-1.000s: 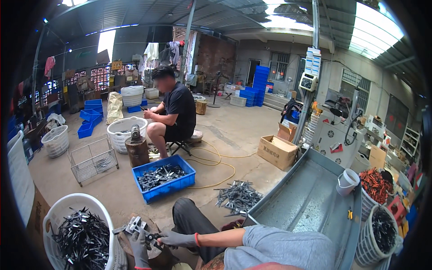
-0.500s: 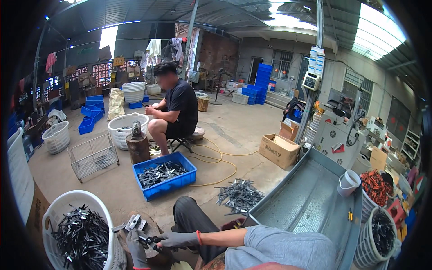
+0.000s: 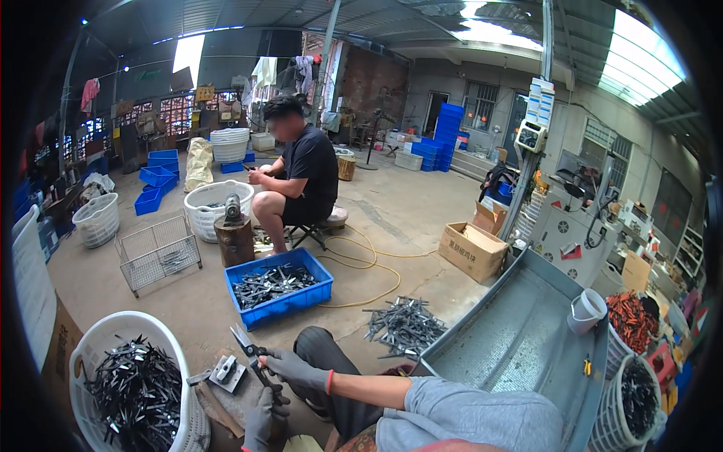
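Observation:
A pair of shears (image 3: 246, 344) with silver blades and black handles points up and away, its blades slightly apart. My right hand (image 3: 295, 369), in a grey glove with a red cuff, is closed on the handles. Lower down, my left hand (image 3: 262, 419), gloved alike, has its fingers curled around the lower end of a black handle. Just left of the shears, a small metal block fixture (image 3: 227, 373) sits on a wooden stump, with a wooden-handled tool (image 3: 217, 407) lying beside it.
Left of me stands a white basket (image 3: 170, 336) full of black shears. Ahead are a blue crate (image 3: 328, 288) of shears, a shears pile (image 3: 404, 325) on the floor, and a seated co-worker (image 3: 305, 169). A metal trough (image 3: 497, 331) is at right.
The shears have come up off the metal fixture and now point away with their blades in plain sight. My left hand has moved lower and nearer to me.

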Available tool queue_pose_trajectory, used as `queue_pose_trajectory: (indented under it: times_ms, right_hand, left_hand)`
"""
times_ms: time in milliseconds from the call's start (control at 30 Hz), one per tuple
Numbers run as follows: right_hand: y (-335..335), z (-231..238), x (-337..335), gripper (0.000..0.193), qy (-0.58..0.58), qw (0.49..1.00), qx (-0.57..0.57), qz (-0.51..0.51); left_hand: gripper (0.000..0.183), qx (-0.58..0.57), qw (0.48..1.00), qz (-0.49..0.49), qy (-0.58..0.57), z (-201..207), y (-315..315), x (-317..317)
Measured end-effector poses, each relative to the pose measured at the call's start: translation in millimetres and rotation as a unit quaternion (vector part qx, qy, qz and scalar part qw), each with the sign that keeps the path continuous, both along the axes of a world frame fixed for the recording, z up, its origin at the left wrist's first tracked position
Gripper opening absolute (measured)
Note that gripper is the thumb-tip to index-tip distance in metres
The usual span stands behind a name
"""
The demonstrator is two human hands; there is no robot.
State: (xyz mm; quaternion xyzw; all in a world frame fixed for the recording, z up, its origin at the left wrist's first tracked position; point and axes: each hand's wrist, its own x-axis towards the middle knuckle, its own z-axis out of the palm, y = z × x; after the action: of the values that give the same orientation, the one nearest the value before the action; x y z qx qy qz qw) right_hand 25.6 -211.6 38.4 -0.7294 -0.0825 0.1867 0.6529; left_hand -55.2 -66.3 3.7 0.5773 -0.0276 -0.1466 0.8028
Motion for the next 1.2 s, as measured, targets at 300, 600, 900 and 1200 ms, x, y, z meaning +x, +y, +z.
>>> queue_pose_trajectory:
  times_ms: [300, 600, 900, 1200]
  right_hand:
    - [5, -17, 7, 0.026, -0.04, 0.997, 0.016, -0.062]
    - [3, -8, 0, 0.043, 0.061, 0.994, 0.087, 0.033]
    - [20, 12, -35, 0.034, 0.163, 0.953, 0.227, 0.113]
    - [25, -9, -26, 0.035, 0.206, 0.953, 0.201, 0.09]
  left_hand:
    - [0.026, -0.077, 0.994, 0.042, 0.062, -14, -20, -10]
    - [0.028, -0.158, 0.985, 0.045, 0.056, -20, -14, -13]
    - [0.017, 0.016, 0.989, 0.088, -0.117, -7, -10, -19]
    - [0.029, 0.008, 0.995, 0.099, 0.003, 6, -12, -21]
